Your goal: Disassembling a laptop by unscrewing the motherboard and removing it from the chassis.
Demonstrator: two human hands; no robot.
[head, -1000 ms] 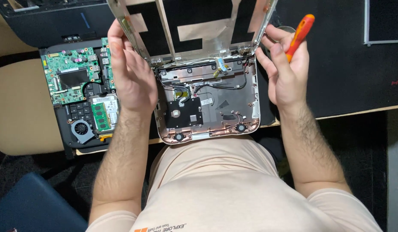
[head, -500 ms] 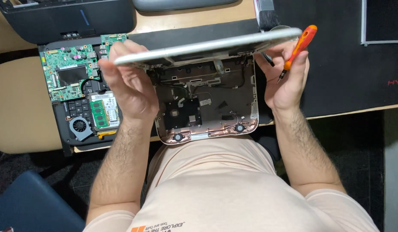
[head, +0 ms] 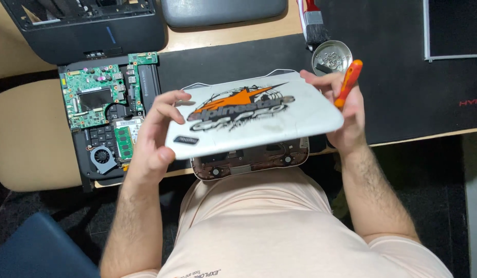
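The white plastic laptop lid with an orange and black sticker lies nearly flat above the opened laptop base, its long axis left to right. The left hand grips its left edge. The right hand holds its right edge, probably pinching also the orange-handled screwdriver.

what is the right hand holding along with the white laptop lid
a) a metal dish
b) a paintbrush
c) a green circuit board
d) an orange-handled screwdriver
d: the right hand grips the orange-handled screwdriver against the far edge of the white laptop lid, while the left hand holds the other side.
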